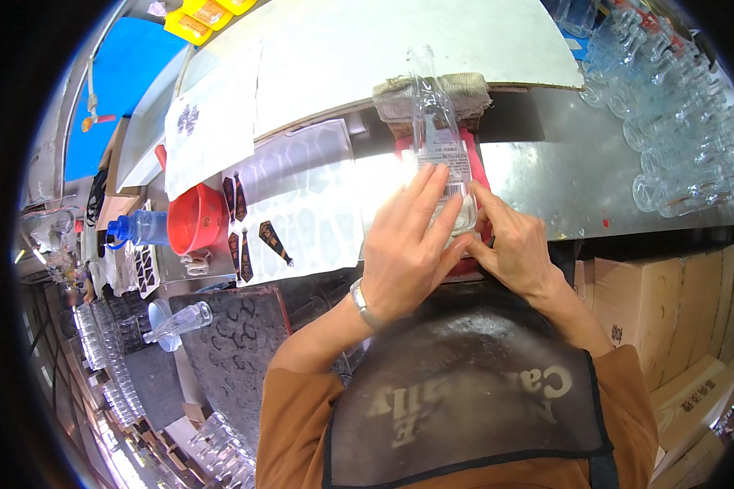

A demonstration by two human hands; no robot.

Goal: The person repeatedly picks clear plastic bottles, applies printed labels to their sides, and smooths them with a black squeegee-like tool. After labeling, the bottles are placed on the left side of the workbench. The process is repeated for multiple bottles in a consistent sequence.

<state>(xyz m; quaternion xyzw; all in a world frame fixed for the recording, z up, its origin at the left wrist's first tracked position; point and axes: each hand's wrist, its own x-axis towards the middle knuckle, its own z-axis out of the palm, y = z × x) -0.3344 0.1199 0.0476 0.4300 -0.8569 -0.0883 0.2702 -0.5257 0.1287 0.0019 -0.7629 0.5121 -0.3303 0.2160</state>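
Note:
A clear glass bottle [432,110] lies in front of me with its neck pointing away. Its neck end rests on a cloth-wrapped support [467,88], and a red pad [477,163] shows beneath its body. Printed text and a barcode mark the label on its upper side. My left hand [404,253] lies over the lower body with its fingers stretched flat on the label. My right hand [515,244] grips the base end from the right, index finger along the side and thumb near the bottom. The two thumbs are close together at the base.
Left of the bottle, a backing sheet [318,196] carries several dark tie-shaped labels [275,242]. Beyond it are a red bowl [206,222] and a blue-capped plastic bottle [147,227]. Many glass bottles [677,155] lie at the right. Cardboard boxes [648,297] stand below them.

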